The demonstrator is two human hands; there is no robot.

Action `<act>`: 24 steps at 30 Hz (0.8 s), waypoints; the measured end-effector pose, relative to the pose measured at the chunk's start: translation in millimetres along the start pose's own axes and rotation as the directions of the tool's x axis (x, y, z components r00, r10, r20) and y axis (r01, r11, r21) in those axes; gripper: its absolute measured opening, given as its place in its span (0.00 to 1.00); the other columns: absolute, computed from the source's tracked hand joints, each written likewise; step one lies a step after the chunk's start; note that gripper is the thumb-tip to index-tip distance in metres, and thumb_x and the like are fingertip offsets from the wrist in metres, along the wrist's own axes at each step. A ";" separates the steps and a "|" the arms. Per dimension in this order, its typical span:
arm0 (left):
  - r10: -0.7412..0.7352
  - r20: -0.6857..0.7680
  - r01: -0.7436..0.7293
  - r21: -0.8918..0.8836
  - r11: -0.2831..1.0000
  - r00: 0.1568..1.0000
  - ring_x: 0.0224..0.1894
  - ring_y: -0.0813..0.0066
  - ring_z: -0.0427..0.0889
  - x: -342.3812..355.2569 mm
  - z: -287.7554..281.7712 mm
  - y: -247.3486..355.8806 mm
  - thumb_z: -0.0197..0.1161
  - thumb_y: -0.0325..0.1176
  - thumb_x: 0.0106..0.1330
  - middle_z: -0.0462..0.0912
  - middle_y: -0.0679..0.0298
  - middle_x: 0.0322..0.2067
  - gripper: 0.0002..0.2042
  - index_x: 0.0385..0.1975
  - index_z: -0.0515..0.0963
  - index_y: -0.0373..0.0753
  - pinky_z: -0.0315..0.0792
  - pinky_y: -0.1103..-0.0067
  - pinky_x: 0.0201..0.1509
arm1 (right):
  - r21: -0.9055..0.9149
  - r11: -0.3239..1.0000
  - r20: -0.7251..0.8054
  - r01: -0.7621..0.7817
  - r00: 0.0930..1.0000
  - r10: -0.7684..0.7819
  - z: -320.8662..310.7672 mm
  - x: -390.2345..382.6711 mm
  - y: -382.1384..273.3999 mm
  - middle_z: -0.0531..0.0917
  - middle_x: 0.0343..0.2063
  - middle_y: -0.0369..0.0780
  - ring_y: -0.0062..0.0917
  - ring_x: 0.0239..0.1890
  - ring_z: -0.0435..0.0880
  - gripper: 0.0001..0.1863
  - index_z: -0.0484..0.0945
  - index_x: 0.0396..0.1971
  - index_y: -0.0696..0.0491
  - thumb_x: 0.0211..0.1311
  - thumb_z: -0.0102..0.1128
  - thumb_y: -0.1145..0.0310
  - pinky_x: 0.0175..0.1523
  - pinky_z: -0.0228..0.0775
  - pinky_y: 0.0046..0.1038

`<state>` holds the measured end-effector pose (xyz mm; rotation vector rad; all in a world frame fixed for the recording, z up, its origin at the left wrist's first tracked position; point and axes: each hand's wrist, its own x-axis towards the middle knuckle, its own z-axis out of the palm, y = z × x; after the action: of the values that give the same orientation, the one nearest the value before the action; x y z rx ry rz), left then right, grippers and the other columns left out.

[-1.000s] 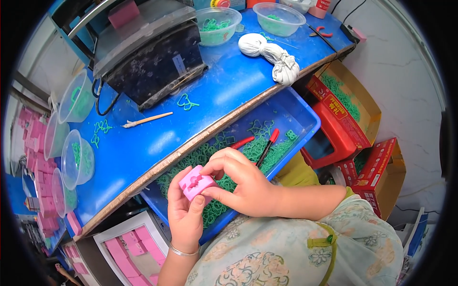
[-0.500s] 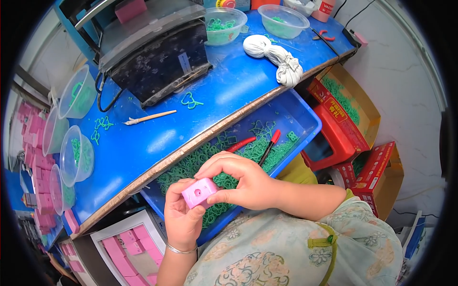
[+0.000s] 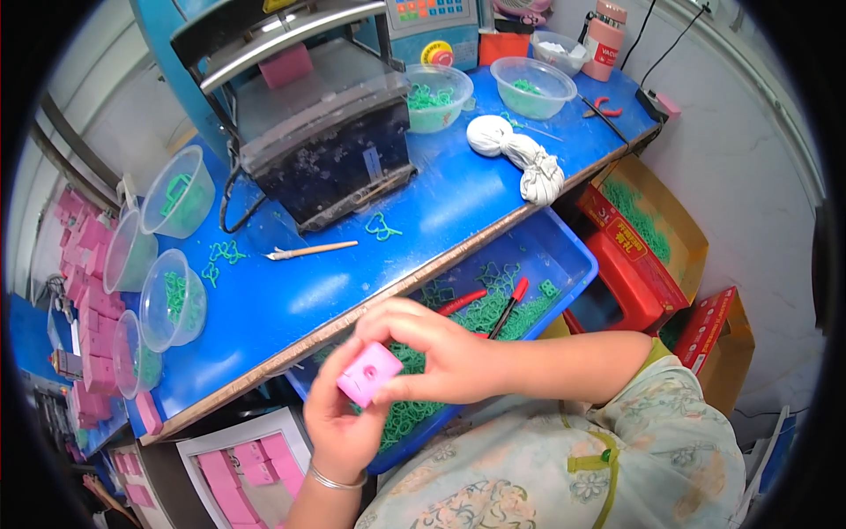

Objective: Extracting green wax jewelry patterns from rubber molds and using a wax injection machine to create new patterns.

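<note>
While aloft, 1 pink block [image 3: 367, 377] in grip of left hand [image 3: 340, 430] and right hand [image 3: 456, 354].

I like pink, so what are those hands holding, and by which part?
A pink block: the left hand and right hand hold it around its sides.

A workshop, blue workbench [image 3: 291, 300] across the middle, dusty dark machine [image 3: 326, 150] and keypad panel [image 3: 432, 11] at top, clear tubs [image 3: 190, 328] of green pieces [image 3: 175, 295] at left, red-handled pliers [image 3: 609, 110] upper right, probably pink blocks [image 3: 99, 326] stacked along the blurred left edge
</note>
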<state>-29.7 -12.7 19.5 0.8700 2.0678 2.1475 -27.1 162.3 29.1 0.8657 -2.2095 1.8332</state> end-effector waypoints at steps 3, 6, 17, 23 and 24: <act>0.360 -0.020 -0.202 0.797 0.569 0.933 0.47 0.55 0.72 37.2 -26.5 9.0 0.66 0.26 0.47 0.72 0.49 0.47 0.29 0.52 0.66 0.31 0.64 0.68 0.53 | 0.140 0.973 -0.147 -0.182 0.968 0.202 -18.4 32.5 -4.1 0.68 0.47 0.42 0.26 0.49 0.69 0.30 0.61 0.53 0.57 0.52 0.63 0.63 0.51 0.66 0.29; 0.198 -0.009 -0.028 0.983 0.183 0.980 0.52 0.49 0.66 58.7 -44.1 29.7 0.68 0.31 0.45 0.64 0.48 0.54 0.33 0.54 0.64 0.32 0.62 0.65 0.55 | 0.541 0.800 -0.207 -0.258 0.882 0.424 -66.0 80.8 -22.0 0.72 0.43 0.44 0.28 0.42 0.77 0.33 0.57 0.56 0.59 0.58 0.55 0.53 0.42 0.72 0.27; -0.033 -0.027 0.038 0.896 0.443 0.999 0.48 0.55 0.66 60.4 -91.7 15.4 0.74 0.32 0.30 0.67 0.52 0.43 0.36 0.45 0.65 0.33 0.63 0.70 0.53 | 0.687 0.641 -0.034 -0.344 0.865 0.501 -101.7 77.0 -37.5 0.80 0.30 0.44 0.26 0.28 0.80 0.22 0.72 0.44 0.59 0.64 0.37 0.57 0.30 0.69 0.25; 0.079 -0.376 0.003 0.214 0.977 0.923 0.53 0.70 0.67 42.9 -69.9 37.0 0.71 0.27 0.42 0.64 0.58 0.53 0.43 0.60 0.54 0.34 0.62 0.77 0.56 | 0.835 0.348 0.348 -0.426 0.899 0.268 -104.2 11.9 -34.7 0.76 0.42 0.56 0.32 0.28 0.82 0.24 0.58 0.54 0.62 0.62 0.45 0.66 0.34 0.75 0.30; 0.130 -0.385 -0.046 0.220 0.974 0.914 0.52 0.70 0.67 42.9 -61.0 46.9 0.72 0.29 0.42 0.64 0.58 0.53 0.44 0.61 0.53 0.34 0.62 0.78 0.56 | 0.784 0.378 0.422 -0.492 0.869 0.257 -102.4 6.7 -35.9 0.77 0.39 0.56 0.32 0.26 0.82 0.26 0.55 0.56 0.62 0.61 0.46 0.66 0.31 0.75 0.30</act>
<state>-74.6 -56.4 81.4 0.5835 2.5252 2.3507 -39.5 252.8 88.0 0.6987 -1.4601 3.4111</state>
